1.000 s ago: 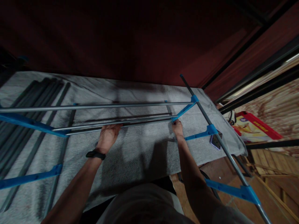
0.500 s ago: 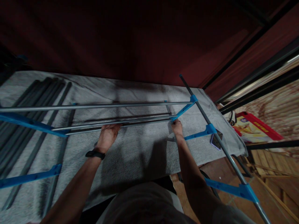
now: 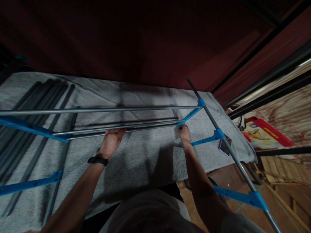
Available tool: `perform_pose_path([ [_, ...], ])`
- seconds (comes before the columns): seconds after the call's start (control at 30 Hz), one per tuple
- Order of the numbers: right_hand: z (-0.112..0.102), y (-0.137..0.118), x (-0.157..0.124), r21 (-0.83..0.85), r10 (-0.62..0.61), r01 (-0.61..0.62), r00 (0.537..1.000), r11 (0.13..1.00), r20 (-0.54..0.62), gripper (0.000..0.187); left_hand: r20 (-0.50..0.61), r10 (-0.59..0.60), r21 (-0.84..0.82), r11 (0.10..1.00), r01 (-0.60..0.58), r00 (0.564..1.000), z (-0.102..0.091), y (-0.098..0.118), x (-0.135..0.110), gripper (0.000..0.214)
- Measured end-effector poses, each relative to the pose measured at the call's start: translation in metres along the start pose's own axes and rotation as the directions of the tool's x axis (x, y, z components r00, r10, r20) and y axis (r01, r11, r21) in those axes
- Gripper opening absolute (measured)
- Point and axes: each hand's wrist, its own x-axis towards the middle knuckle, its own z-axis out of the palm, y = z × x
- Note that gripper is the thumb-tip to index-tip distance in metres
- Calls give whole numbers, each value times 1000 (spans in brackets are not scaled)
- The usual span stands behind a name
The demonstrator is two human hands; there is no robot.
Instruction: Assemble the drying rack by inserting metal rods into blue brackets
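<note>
A rack frame of grey metal tubes joined by blue plastic brackets stretches across in front of me. My left hand [image 3: 113, 140], with a black band on the wrist, has its fingers curled round the lowest crosswise metal tube [image 3: 150, 128], left of its middle. At that tube's right end, my right hand [image 3: 184, 132] is closed at the tip of a blue bracket [image 3: 190, 116]; its fingertips are partly hidden. This bracket joins a slanting upright tube [image 3: 211, 117] on the right. Another blue bracket [image 3: 36, 129] holds the crosswise tubes at the left.
Several loose grey tubes [image 3: 31, 106] lie on the grey cloth [image 3: 143, 161] at the left. A phone [image 3: 224, 147] rests on the cloth near the right upright. Beyond are a red-and-yellow package [image 3: 264, 131] and wooden slats [image 3: 282, 170]. A dark red curtain [image 3: 136, 45] hangs behind.
The left end of the frame has shifted very slightly left and up in view. Both hands keep nearly the same places and grips.
</note>
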Motion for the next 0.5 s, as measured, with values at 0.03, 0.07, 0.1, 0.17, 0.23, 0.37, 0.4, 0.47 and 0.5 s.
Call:
perform_pose_path([
  [0.03, 0, 0, -1, -9, 1, -1, 1000, 1000, -5, 26, 3, -4, 5, 1000, 4, 1000, 0, 0, 0, 40],
  [0.07, 0, -1, -1, -18, 1, -1, 1000, 1000, -12, 27, 8, -2, 9, 1000, 2, 1000, -1, 1, 0, 40],
  [0.1, 0, -1, -1, -27, 1, -2, 1000, 1000, -20, 27, 11, 2, 12, 1000, -2, 1000, 0, 0, 0, 39],
  [0.17, 1, -1, -2, -44, 2, -3, 999, 999, -35, 28, 7, 11, 14, 1000, -11, 1000, 1, 0, 1, 38],
  [0.23, 1, -2, -3, -53, -1, -2, 999, 999, -43, 29, -7, 6, 8, 1000, -6, 1000, 2, 0, 1, 38],
  [0.37, -1, 0, -7, -34, -34, 34, 999, 999, -18, 31, -14, -18, -1, 1000, 18, 1000, -1, 7, -1, 38],
  [0.4, 0, 2, -7, -22, -47, 47, 999, 999, -6, 33, -4, -16, -12, 1000, 16, 1000, -3, 10, -2, 38],
  [0.47, 2, 8, -6, -21, -75, 75, 997, 997, -9, 34, -31, -39, -22, 999, 38, 999, -8, 16, -7, 37],
  [0.5, 4, 12, -4, -35, -88, 87, 996, 996, -14, 34, -58, -46, -22, 999, 44, 997, -10, 18, -11, 36],
])
